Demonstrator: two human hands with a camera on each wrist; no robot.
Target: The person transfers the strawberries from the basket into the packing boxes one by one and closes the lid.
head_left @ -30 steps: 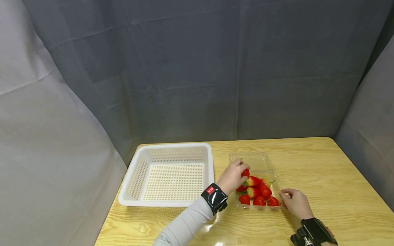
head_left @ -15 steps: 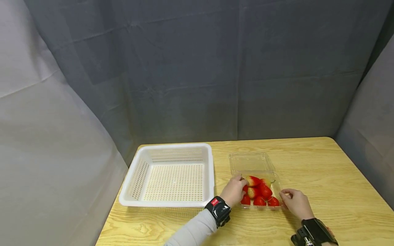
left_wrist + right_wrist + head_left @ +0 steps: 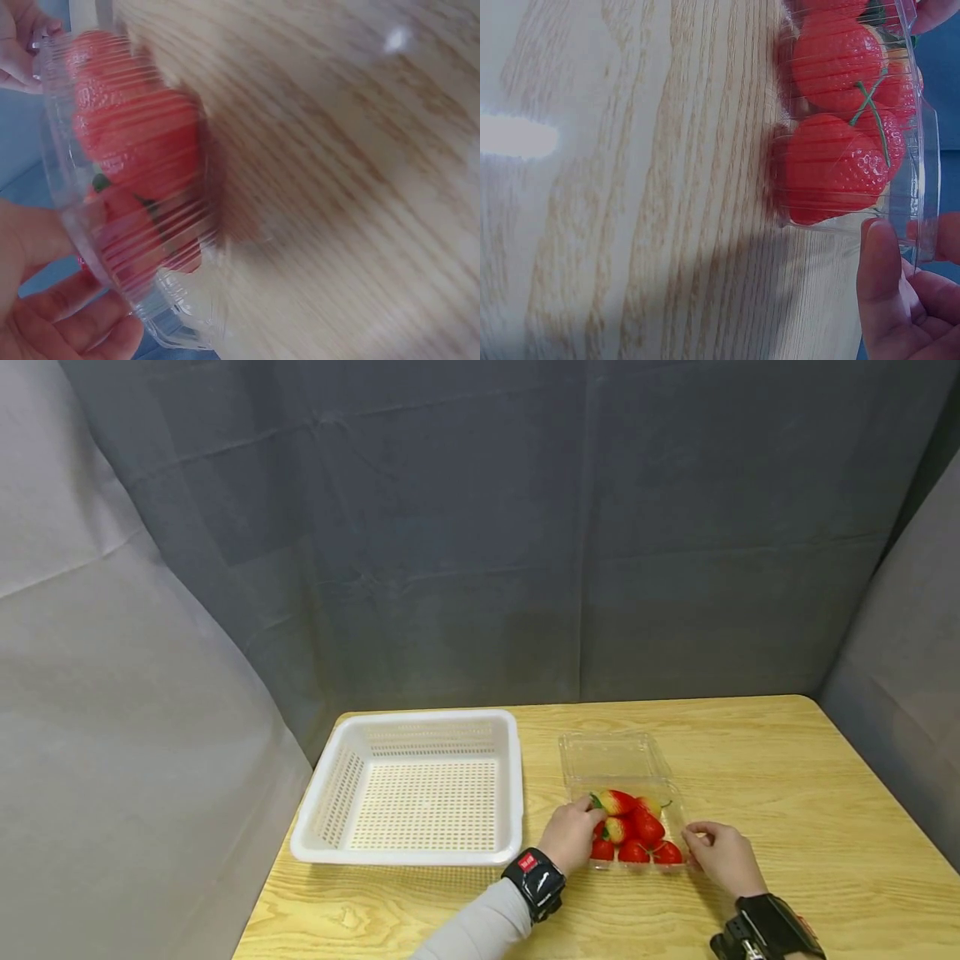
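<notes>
A clear plastic clamshell box holding several red strawberries stands on the table, its lid folded back. My left hand reaches over the box's left side. In the left wrist view its thumb and index finger pinch a strawberry low in the box, partly hidden behind the ribbed wall. At the near right corner, my right hand pinches the box edge between thumb and fingers; the right wrist view shows the thumb against the outer wall. Some strawberries have green stems or leaves.
A white perforated plastic basket sits on the left of the wooden table. Behind the table hangs a dark grey cloth, with light cloth at the left side.
My left hand has lowered from above the box's left side toward its near left, bringing down the strawberry it held. My right hand has stayed at the box corner.
</notes>
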